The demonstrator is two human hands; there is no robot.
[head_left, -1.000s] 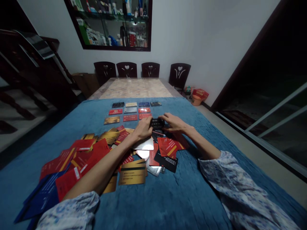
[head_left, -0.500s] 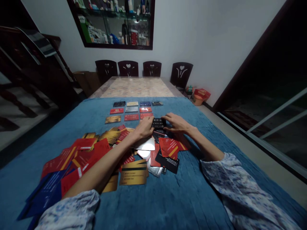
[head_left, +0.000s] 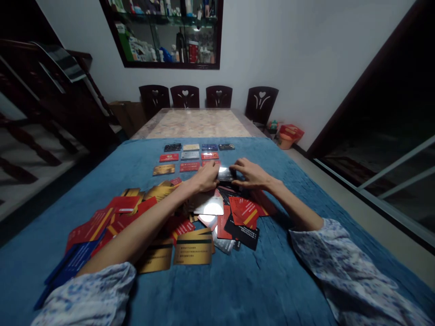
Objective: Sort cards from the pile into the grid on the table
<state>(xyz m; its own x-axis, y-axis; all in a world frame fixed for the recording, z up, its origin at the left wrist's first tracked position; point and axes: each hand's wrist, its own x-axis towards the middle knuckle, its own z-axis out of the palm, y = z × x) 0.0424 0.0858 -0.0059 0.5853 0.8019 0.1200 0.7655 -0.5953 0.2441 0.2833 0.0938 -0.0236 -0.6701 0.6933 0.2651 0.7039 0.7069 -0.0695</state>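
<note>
Between my two hands a black card, perhaps with more under it, is gripped by its short sides, and light glares off its face. My left hand closes on its left edge; my right hand pinches the right edge. Below them spreads a loose heap with a white card, red cards, a black card with white print and gold cards. My left forearm covers part of the heap. Farther off, cards lie in neat rows, among them a silver card and a gold patterned card.
A blue cloth covers the near table; its far end shows a marbled top. Dark chairs stand behind it. Blue cards lie at the left of the heap. An orange bucket sits on the floor at right.
The black card in my hands has tilted, so its printed face now shines with glare. Both hands keep their hold. The whole view has shifted slightly.
</note>
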